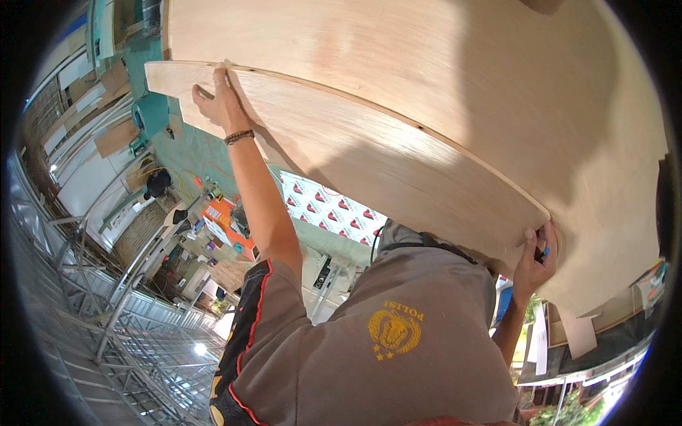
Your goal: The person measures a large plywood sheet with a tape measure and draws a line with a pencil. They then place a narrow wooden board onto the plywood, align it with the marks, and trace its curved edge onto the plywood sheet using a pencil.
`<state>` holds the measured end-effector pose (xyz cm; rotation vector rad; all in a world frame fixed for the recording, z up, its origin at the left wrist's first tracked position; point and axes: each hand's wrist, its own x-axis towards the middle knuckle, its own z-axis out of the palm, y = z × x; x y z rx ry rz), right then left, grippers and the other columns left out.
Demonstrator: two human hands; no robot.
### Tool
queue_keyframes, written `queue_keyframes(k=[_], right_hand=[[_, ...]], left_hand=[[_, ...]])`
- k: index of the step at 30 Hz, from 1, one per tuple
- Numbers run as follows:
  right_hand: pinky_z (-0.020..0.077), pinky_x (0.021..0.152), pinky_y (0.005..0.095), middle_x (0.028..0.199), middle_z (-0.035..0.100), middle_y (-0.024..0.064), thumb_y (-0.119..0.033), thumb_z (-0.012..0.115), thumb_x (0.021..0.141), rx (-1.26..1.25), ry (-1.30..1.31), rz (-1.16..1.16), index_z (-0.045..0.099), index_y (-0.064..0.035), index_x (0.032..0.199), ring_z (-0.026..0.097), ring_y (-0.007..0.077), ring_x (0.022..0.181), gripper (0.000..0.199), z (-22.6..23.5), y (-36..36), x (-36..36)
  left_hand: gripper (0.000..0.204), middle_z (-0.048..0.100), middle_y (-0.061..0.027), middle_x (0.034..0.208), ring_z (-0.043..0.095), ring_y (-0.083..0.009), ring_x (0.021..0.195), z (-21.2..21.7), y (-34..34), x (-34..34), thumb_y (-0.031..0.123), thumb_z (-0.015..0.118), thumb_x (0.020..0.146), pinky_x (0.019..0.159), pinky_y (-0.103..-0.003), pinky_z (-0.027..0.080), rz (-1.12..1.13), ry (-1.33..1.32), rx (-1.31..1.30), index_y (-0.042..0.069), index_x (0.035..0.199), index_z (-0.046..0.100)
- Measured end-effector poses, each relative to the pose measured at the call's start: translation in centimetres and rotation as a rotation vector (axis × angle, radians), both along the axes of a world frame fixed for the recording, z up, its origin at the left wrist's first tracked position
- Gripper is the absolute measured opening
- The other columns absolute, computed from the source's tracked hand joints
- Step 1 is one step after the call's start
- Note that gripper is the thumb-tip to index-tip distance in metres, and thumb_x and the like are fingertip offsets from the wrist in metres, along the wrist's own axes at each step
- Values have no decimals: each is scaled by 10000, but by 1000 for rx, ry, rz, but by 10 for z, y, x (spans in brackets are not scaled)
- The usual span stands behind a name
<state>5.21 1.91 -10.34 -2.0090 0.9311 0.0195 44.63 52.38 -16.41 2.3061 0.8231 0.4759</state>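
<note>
A long, narrow plywood strip (pixel 355 153) slants from upper left to right across a large plywood sheet (pixel 398 50). Near the strip's left end, my left hand (pixel 222 108) rests on its face. The fingertips reach its far edge, and the thumb stands apart. At the other end my right hand (pixel 534 264) grips the strip's corner between thumb and fingers. A small dark object with a blue tip (pixel 543 253), perhaps a pen or marker, shows among the right fingers; most of it is hidden. Small dark marks dot the strip's far edge.
A green surface (pixel 192 153) lies beyond the left arm, with an orange box (pixel 229 226) and assorted tools. A white sheet with a repeated red pattern (pixel 330 206) shows below the strip. Metal framework (pixel 106 312) fills the lower left. Board offcuts (pixel 577 330) lie at lower right.
</note>
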Motion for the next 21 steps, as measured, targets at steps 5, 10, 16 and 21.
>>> queue_keyframes(k=[5, 10, 16, 21], right_hand=[[528, 988, 339, 1215, 653, 108, -27, 710, 1003, 3, -25, 10, 652, 54, 1340, 635, 203, 1100, 352, -12, -2, -4], [536, 960, 331, 1177, 658, 95, -26, 719, 997, -58, -28, 17, 654, 51, 1345, 640, 193, 1071, 362, -11, -6, -8], [548, 923, 313, 1251, 678, 117, 7, 749, 962, 78, -24, -27, 662, 33, 1342, 658, 190, 1075, 391, -17, -15, -11], [547, 853, 326, 1154, 663, 91, -283, 479, 1117, 172, -133, -52, 649, 44, 1277, 649, 177, 978, 402, 14, -69, 29]], left_hand=[[1043, 440, -247, 1601, 422, -384, 1483, -8, 3, -7, 577, 813, 765, 1238, -488, 298, 24, 65, 122, -11, 1545, 451], [1040, 458, -260, 1579, 403, -409, 1477, 10, -12, 7, 598, 815, 771, 1249, -499, 254, 9, 62, 184, 0, 1543, 458], [1028, 350, -393, 1585, 301, -506, 1508, 11, -17, -2, 694, 737, 819, 1252, -578, 204, 47, 149, 263, 85, 1592, 438], [886, 315, -422, 1597, 241, -557, 1525, 12, -19, -6, 726, 561, 958, 1252, -617, 181, 89, 177, 290, 135, 1606, 441]])
